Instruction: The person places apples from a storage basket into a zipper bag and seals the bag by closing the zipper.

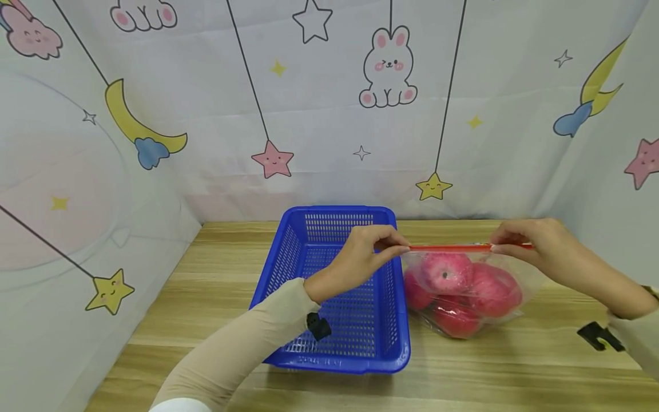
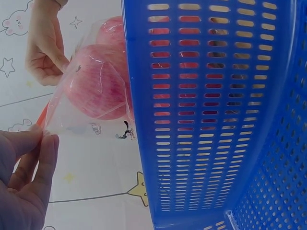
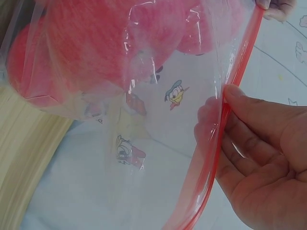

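A clear zip bag [image 1: 507, 269] with a red zip strip and printed cartoon ducks holds several red apples [image 1: 455, 317]. At the strip's left end, my left hand [image 1: 362, 254] pinches the bag between thumb and fingers. My right hand [image 1: 548, 246] pinches the same strip [image 3: 240, 72] nearer its right end, with thumb on one side and fingers behind. Between the two hands the strip runs straight and level. In the left wrist view the apples [image 2: 98, 81] show through the plastic, beside the basket's wall.
A blue plastic basket [image 1: 332, 363] with slotted walls stands left of the bag, under my left forearm. Both are on a wood-grain table [image 1: 206, 297]. Behind hangs a white cloth [image 1: 329, 114] printed with stars, moons and rabbits.
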{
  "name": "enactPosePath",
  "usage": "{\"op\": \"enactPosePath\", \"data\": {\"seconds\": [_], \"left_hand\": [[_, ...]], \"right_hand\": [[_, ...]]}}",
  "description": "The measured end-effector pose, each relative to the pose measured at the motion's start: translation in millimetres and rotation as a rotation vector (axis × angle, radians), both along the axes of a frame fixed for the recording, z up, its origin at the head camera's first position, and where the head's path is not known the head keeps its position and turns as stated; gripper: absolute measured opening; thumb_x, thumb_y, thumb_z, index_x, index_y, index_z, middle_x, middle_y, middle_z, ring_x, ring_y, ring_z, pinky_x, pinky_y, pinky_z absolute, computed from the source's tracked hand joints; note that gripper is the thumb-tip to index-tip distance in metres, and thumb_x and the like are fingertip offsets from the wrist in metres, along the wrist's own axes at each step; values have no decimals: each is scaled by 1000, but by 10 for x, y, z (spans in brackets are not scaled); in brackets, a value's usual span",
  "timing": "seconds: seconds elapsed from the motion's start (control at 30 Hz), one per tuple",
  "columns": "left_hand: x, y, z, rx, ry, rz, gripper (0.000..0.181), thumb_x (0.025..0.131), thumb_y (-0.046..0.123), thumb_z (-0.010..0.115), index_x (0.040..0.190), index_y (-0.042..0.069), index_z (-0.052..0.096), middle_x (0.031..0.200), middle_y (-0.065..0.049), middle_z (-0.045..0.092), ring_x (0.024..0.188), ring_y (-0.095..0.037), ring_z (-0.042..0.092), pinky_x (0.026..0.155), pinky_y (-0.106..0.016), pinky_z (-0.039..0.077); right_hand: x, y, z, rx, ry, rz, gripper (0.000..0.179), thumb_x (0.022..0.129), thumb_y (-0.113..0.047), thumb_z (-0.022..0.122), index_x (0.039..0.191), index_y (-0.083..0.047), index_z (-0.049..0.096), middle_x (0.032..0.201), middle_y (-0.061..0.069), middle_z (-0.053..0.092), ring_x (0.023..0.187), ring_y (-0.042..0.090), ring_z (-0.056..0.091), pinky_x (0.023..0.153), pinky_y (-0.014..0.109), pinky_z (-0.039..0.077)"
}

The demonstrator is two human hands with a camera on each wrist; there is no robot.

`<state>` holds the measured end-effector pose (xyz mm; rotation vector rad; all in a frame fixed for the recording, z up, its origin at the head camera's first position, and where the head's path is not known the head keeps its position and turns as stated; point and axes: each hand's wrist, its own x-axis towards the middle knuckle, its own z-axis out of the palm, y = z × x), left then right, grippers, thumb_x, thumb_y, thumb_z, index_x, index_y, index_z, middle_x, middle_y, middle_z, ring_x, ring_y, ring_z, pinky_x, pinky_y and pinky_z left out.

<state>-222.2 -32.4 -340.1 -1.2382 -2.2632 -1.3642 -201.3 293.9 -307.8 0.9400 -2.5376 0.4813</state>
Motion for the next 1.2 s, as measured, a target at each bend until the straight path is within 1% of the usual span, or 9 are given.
{"op": "enactPosePath", "data": {"seconds": [0.07,0.17,0.27,0.47,0.63,0.73,1.0,1.1,1.2], "left_hand": [[-4,0,0,-1,2,-2,5,94,6,68,95,6,74,90,0,70,77,-4,64,70,-20,55],[-11,2,1,0,4,-8,6,94,6,68,96,5,74,90,-1,71,77,-13,66,70,-21,55],[-12,3,6,1,1,-14,6,94,6,68,96,5,73,90,-2,71,77,-19,67,70,-21,55],[-11,4,6,11,-16,-22,6,94,6,68,96,4,73,90,-2,70,78,-20,67,70,-21,55],[-8,0,1,8,-21,-24,6,94,6,68,96,4,73,90,-2,70,78,-21,68,71,-21,55],[-7,-2,-3,6,-17,-21,6,94,6,68,96,5,73,90,-2,70,79,-18,68,71,-21,55],[-8,-4,-3,-3,-13,-10,5,93,5,69,95,5,73,89,-1,70,79,-3,64,72,-20,55],[-11,-3,-4,-2,-17,-11,5,93,5,69,96,5,73,89,0,70,80,-2,64,73,-21,55],[-9,-4,-3,0,-25,-15,5,93,5,69,97,5,73,89,-1,70,81,-4,64,73,-21,56]], "right_hand": [[-1,3,3,-2,0,2,28,72,3,85,84,-18,71,78,-16,66,71,0,62,64,15,50],[-3,8,9,-6,-2,1,28,71,3,84,84,-17,71,78,-16,67,71,0,62,65,12,49],[-4,12,15,-5,-4,-3,28,72,3,85,84,-17,71,78,-16,67,72,0,62,65,11,48],[-1,19,17,-1,-1,-8,28,71,3,85,84,-17,71,78,-15,67,71,0,62,64,12,49],[1,32,13,3,-7,-15,28,72,2,85,84,-18,70,78,-17,66,71,0,61,64,13,49],[-1,37,7,4,-7,-16,28,72,2,85,84,-18,70,78,-17,66,71,0,61,64,14,49],[-1,51,0,0,-16,-11,28,73,4,84,84,-18,70,77,-16,66,70,-2,60,64,15,49],[1,59,-2,2,-17,-12,28,73,3,84,84,-18,70,77,-16,66,70,-2,60,64,15,50],[3,67,-6,3,-16,-13,28,73,4,83,84,-18,70,77,-15,66,70,-2,60,65,16,50]]}}
